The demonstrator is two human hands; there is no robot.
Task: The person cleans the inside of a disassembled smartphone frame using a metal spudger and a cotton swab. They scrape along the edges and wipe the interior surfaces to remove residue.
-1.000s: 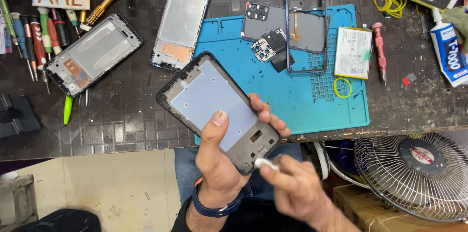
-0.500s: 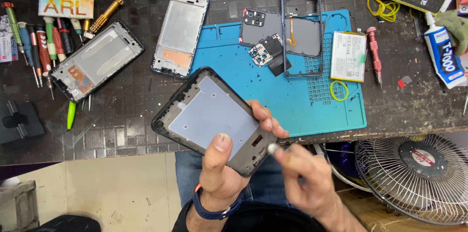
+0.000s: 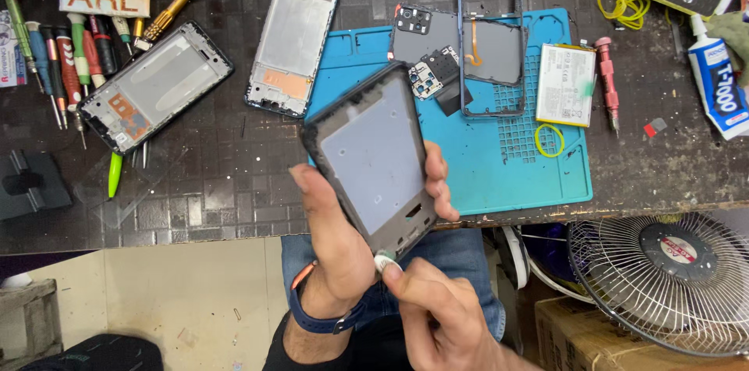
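Note:
My left hand [image 3: 337,250] grips a dark phone frame [image 3: 376,156] from below, thumb along its left edge and fingers wrapped round the right edge. The frame is tilted, with its grey inner plate facing me. My right hand [image 3: 433,305] pinches a small white piece [image 3: 385,263] against the frame's bottom edge. Both hands hover over my lap, just in front of the table's near edge. A blue band circles my left wrist.
A blue work mat [image 3: 499,145] carries a back cover, a camera module, a bare frame, a white battery [image 3: 566,85] and a yellow ring. Two more phone frames [image 3: 292,43] [image 3: 154,86], screwdrivers [image 3: 74,51] and a glue tube [image 3: 718,86] lie on the dark table. A fan [image 3: 671,281] stands lower right.
My left hand has swung the frame from lying slanted to more upright and raised it over the mat's near corner. My right hand has stayed at the frame's bottom edge, moving slightly left.

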